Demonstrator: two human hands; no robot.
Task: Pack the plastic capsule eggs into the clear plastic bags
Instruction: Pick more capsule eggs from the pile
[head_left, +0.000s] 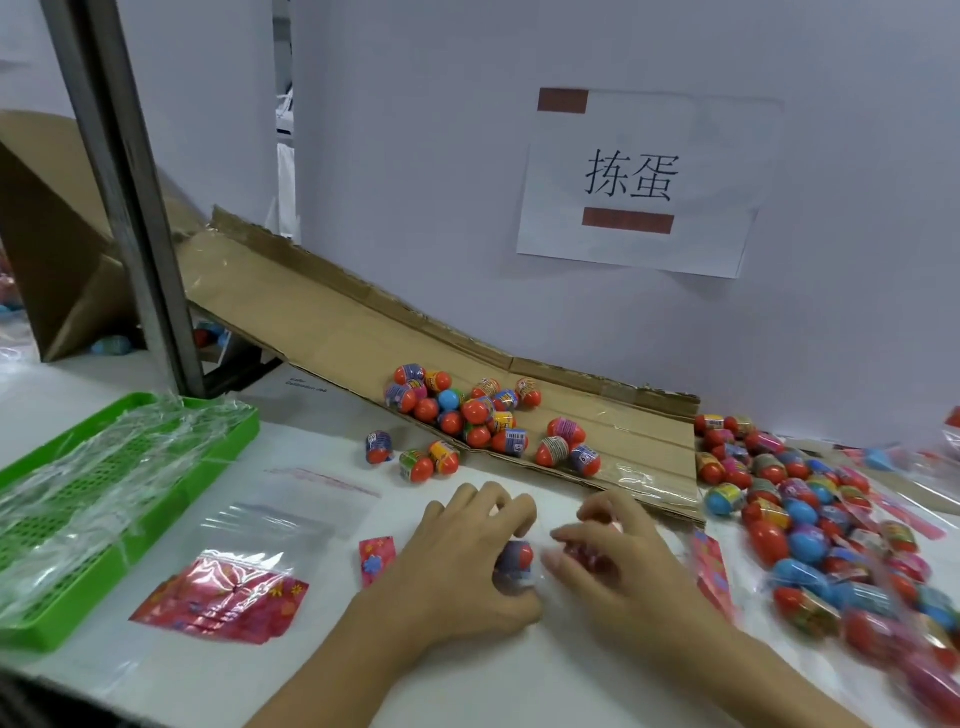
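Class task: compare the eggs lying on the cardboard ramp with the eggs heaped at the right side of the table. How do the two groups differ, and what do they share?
1. The ramp eggs lie loose on brown cardboard; the right-hand heap lies on the white table, partly in clear plastic bags.
2. The ramp group is smaller; the heap holds many more.
3. The ramp group looks mostly red; the heap shows several blue eggs.
Both are small plastic eggs with colourful printed wrappers.

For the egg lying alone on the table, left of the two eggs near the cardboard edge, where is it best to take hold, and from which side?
Probably from above, pinching the lone egg across its wrapped middle. It stands apart from the pair on bare table, so fingers have free room on both sides.
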